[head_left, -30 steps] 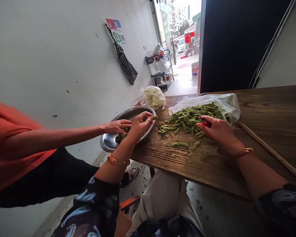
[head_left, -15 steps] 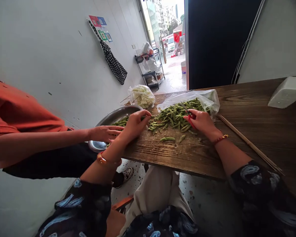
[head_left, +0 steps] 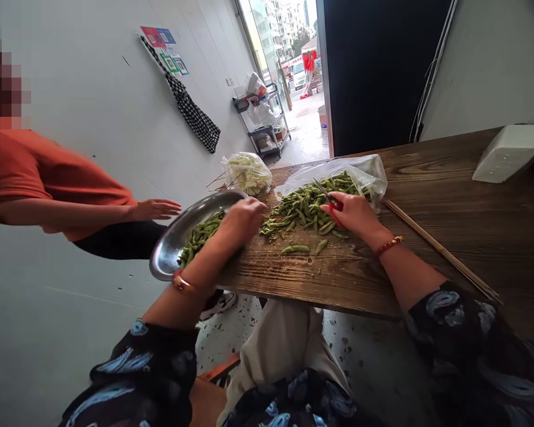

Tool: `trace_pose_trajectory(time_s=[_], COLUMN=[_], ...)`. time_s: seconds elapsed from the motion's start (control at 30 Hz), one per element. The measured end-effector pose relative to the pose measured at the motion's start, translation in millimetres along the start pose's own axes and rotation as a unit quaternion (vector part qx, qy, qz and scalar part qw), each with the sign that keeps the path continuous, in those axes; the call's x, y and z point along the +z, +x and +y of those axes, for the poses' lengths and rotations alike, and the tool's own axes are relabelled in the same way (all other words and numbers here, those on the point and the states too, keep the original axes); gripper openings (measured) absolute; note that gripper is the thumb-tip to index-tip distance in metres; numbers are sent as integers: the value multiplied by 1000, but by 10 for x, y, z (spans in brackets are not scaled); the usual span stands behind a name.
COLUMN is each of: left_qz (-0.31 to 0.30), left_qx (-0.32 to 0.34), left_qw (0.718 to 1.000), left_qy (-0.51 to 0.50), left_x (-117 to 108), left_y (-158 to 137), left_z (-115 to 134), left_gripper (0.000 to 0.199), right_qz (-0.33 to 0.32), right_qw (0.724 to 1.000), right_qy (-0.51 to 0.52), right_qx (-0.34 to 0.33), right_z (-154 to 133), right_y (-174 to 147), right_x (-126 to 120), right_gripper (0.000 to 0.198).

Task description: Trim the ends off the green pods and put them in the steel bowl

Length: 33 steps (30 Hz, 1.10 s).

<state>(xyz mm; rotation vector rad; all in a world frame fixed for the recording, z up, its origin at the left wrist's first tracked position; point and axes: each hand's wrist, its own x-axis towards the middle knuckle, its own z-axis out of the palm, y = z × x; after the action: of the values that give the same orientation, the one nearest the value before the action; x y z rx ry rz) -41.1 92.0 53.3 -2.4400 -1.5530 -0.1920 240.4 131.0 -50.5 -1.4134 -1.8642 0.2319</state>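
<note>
My right hand (head_left: 358, 216) is wrapped round red-handled scissors (head_left: 334, 204), whose blades point up and left over a heap of green bean pods (head_left: 309, 207). The heap spills from a clear plastic bag (head_left: 374, 172) onto the wooden table (head_left: 285, 273). Between the heap and a metal bowl (head_left: 162, 261), my left hand (head_left: 242, 222) hovers with its fingers curled together. What it pinches, if anything, is too blurred to make out. More pods (head_left: 202, 237) lie in the bowl, partly behind my left forearm. A few loose pods (head_left: 295, 249) rest nearer the table's front edge.
On the left stands a person in an orange top (head_left: 84, 178), one hand (head_left: 155, 209) beside the bowl. A bag of pale vegetables (head_left: 249, 172) sits behind the bowl. Thin sticks (head_left: 445, 252) and a white box (head_left: 505, 154) lie on the right. A cart (head_left: 262, 118) stands by the doorway.
The other person's hand has drawn back left, out from over the bowl, and that person stands farther away. My left hand has turned slightly, fingers more curled. The scissors stay in my right hand.
</note>
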Motion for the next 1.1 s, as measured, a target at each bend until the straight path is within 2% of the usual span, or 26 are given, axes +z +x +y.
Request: trace_pose_trajectory(time_s=[0.13,0.23,0.43,0.53,0.6,0.67,0.77,0.83,0.93,1.1], left_qz=[-152,-188,-176,-135,-98,-64,-45,-50,-48,-35], left_qx=[119,132,102,74,25,-38,-99,-114,-123,-106], left_qw=[981,973,978,980,971,932,818,758,722,701], left_qy=[-32,-27,-49,-124,-216,-354,-564,-640,-679,-704], left_x=[304,515,713,775,817,844,844,823,793,822], left_y=[-40,-63,-80,-61,-13,61,189,267,364,474], left_z=[521,688,649,565,511,475,479,515,581,632], left_gripper=[19,14,16,11,7,13,23,31,38,41], right_qz=[-4,-5,-9,-20,-24,-23,-15,-16,-42,-87], right_qw=[1000,1000,1000,1000,1000,1000,1000,999,996,991], right_qy=[2,6,-2,3,0,0,3,11,46,62], right_qx=[1,-5,0,7,8,2,-13,-28,-59,-82], right_z=[-5,-9,-37,-73,-97,-116,-136,-145,-148,-125], right_y=[-2,-2,-8,-15,-19,-23,-30,-34,-38,-50], right_x=[-10,-8,5,-4,-8,-6,1,8,32,104], right_gripper=[47,45,46,47,47,47,44,42,44,46])
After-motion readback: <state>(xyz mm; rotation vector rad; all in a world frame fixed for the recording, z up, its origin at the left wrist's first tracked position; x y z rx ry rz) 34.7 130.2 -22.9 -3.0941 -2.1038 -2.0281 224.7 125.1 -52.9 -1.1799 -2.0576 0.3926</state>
